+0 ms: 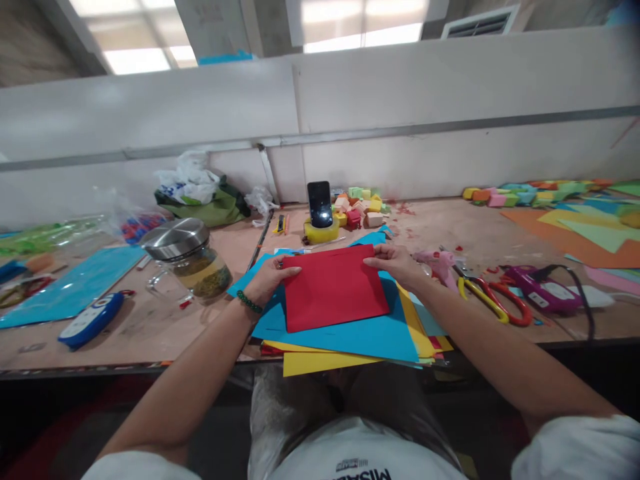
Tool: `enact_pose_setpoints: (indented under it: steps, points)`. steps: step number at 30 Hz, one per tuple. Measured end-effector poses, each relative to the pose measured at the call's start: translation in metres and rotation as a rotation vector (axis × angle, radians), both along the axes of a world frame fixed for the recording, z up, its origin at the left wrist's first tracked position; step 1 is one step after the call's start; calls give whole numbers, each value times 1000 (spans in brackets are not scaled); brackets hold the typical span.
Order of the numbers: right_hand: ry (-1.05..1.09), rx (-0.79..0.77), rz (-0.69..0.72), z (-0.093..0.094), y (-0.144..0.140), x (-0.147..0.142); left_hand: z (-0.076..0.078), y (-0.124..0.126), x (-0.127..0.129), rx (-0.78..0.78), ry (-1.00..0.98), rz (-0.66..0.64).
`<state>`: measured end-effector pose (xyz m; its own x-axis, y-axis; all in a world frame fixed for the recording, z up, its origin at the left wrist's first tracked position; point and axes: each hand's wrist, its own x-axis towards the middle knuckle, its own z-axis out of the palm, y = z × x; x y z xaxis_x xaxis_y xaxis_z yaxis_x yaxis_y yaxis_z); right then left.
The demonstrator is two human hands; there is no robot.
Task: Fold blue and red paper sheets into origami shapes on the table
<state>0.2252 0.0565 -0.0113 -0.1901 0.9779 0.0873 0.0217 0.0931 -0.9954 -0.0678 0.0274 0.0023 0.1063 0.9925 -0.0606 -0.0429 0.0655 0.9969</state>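
A red sheet of paper is held up by its two upper corners, tilted over a stack of coloured sheets. My left hand pinches its left corner, thumb on the front; a green bead bracelet circles that wrist. At the right corner, my right hand grips it the same way, the fingers partly behind the paper. Under the red sheet lies a blue sheet, with a yellow sheet sticking out below at the table's front edge.
Left stands a glass jar with a steel lid, near a blue-and-white cutter. A phone leans on yellow tape, beside small paper boxes. Scissors, a pink glue gun and a purple device lie right.
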Motion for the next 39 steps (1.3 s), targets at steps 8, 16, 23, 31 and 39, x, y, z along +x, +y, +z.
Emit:
enact_pose_setpoints:
  steps: [8, 16, 23, 31, 39]
  points:
    - [-280, 145, -19, -6, 3, 3, -9, 3, -2, 147, 345, 34]
    - [-651, 359, -19, -22, 2, -1, -10, -19, 15, 815, 1142, -299]
    - [-907, 461, -5, -19, -2, 0, -22, -40, 26, 935, 1184, -602]
    - [-953, 425, -8, -16, -6, -2, -15, -46, 29, 1360, 1360, -787]
    - [-1039, 319, -77, -16, 1, 1, -12, -49, 32, 1381, 1458, -838]
